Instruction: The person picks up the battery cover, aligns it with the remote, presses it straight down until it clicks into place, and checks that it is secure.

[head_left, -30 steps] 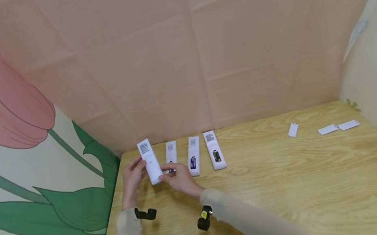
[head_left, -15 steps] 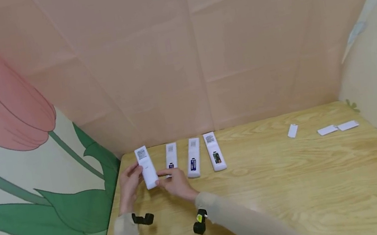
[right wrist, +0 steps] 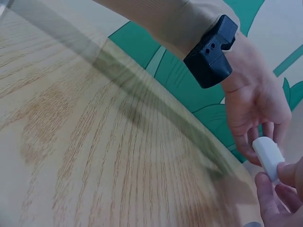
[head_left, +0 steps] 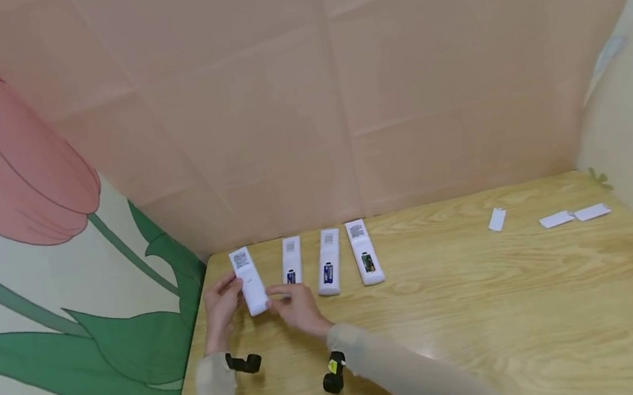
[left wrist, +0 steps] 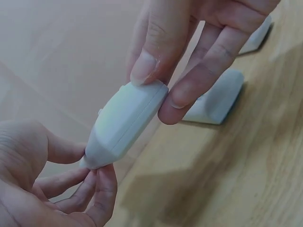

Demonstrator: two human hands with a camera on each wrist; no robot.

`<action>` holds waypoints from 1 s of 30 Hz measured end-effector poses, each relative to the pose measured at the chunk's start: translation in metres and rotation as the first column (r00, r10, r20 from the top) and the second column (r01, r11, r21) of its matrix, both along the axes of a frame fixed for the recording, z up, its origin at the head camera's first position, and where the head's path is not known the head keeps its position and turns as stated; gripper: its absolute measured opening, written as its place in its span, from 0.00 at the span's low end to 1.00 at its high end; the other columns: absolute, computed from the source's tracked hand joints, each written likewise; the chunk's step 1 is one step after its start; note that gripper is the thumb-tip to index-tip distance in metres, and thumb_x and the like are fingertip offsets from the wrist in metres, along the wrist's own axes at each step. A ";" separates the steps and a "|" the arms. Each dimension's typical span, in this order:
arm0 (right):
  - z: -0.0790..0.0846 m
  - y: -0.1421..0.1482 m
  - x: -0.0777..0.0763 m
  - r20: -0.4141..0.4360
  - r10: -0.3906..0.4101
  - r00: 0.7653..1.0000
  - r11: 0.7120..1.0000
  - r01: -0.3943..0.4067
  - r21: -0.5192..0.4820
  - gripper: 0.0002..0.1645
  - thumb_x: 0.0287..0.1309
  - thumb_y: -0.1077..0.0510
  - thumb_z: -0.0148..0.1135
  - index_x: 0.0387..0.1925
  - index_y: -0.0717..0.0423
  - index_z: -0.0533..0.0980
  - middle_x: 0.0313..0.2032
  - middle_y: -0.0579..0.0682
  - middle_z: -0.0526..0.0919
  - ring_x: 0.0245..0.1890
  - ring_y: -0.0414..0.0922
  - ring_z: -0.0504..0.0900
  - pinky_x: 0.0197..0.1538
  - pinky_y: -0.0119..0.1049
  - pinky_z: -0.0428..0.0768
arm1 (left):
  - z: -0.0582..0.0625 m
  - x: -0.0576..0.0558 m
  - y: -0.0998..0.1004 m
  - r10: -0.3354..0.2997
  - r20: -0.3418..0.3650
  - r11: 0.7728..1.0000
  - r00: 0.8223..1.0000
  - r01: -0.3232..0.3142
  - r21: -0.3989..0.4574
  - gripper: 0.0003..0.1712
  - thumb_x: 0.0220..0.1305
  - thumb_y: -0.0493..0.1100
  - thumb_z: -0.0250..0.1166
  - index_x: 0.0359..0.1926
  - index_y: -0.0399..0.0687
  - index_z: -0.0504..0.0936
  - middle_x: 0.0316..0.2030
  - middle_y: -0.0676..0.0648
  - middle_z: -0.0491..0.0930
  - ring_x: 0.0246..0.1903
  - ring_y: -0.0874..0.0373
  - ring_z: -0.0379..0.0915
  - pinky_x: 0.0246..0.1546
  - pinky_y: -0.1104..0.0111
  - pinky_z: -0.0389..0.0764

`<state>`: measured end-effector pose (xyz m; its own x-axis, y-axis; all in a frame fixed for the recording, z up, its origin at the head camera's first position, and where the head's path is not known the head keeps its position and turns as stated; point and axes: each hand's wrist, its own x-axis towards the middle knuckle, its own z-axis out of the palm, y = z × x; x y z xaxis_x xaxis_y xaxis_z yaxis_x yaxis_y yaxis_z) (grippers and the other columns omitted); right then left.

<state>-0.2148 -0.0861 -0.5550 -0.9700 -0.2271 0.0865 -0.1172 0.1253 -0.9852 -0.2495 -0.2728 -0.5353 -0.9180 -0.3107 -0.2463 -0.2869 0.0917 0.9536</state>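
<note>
A white remote control (head_left: 250, 282) is held off the table, its back with a printed label turned up and its battery cover in place. My left hand (head_left: 224, 310) grips its left edge between thumb and fingers. My right hand (head_left: 299, 308) pinches the lower right corner. In the left wrist view, the right thumb presses on top of the remote's end (left wrist: 130, 116), with a finger beneath it. The right wrist view shows both hands meeting at the remote (right wrist: 269, 157), partly hidden by fingers.
Right of the hands lie three more white remotes, back up: the nearest (head_left: 291, 253), the middle one (head_left: 330, 250) and the right one (head_left: 361, 242). Batteries show in their uncovered compartments. Loose white covers (head_left: 497, 219) (head_left: 556, 219) (head_left: 592, 212) lie far right. A pink backdrop (head_left: 256, 131) stands behind.
The held remote and both hands have come slightly left and nearer the body. The grip looks much the same. The resting remotes and covers have not moved.
</note>
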 end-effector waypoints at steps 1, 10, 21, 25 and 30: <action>-0.001 -0.001 0.000 0.001 0.007 1.000 1.000 -0.007 0.011 0.19 0.66 0.67 0.71 0.58 0.64 0.84 0.55 0.66 0.88 0.41 0.55 0.93 0.40 0.28 0.88 | -0.002 0.000 -0.001 0.006 0.003 1.000 1.000 -0.006 -0.003 0.26 0.79 0.42 0.62 0.72 0.38 0.76 0.67 0.35 0.78 0.53 0.57 0.78 0.64 0.56 0.80; -0.010 0.001 -0.002 0.037 0.060 0.997 0.992 -0.064 0.109 0.20 0.69 0.64 0.69 0.61 0.63 0.83 0.60 0.61 0.86 0.53 0.53 0.90 0.57 0.40 0.88 | -0.019 -0.003 -0.002 0.044 0.045 0.995 0.998 -0.048 0.086 0.26 0.76 0.38 0.65 0.71 0.34 0.76 0.64 0.34 0.78 0.49 0.59 0.79 0.43 0.75 0.85; -0.012 0.004 -0.003 0.053 0.114 0.992 0.970 -0.123 0.212 0.23 0.70 0.63 0.68 0.64 0.65 0.80 0.66 0.60 0.82 0.70 0.56 0.79 0.72 0.51 0.77 | -0.032 -0.006 -0.001 0.063 0.047 0.997 0.997 -0.066 0.047 0.24 0.73 0.36 0.67 0.66 0.32 0.80 0.58 0.34 0.82 0.42 0.61 0.83 0.41 0.72 0.87; -0.015 0.002 -0.002 0.095 0.131 0.987 0.963 -0.149 0.224 0.26 0.72 0.61 0.67 0.67 0.64 0.78 0.69 0.59 0.80 0.71 0.55 0.78 0.73 0.49 0.76 | -0.033 -0.006 -0.001 0.064 0.068 0.998 0.996 -0.065 0.007 0.23 0.73 0.36 0.67 0.66 0.32 0.81 0.58 0.33 0.83 0.42 0.61 0.83 0.40 0.72 0.87; -0.016 0.000 -0.001 0.127 0.146 0.981 0.962 -0.171 0.211 0.27 0.72 0.61 0.67 0.69 0.63 0.77 0.71 0.58 0.79 0.70 0.54 0.78 0.71 0.47 0.78 | -0.031 -0.003 -0.002 0.057 0.086 0.998 0.995 -0.055 -0.024 0.23 0.73 0.37 0.67 0.66 0.33 0.81 0.58 0.32 0.83 0.43 0.60 0.83 0.42 0.71 0.87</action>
<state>-0.2159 -0.0859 -0.5705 -0.9207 -0.3804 -0.0871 -0.0467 0.3289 -0.9432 -0.2528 -0.2749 -0.5663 -0.8745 -0.3674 -0.3167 -0.3733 0.0929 0.9230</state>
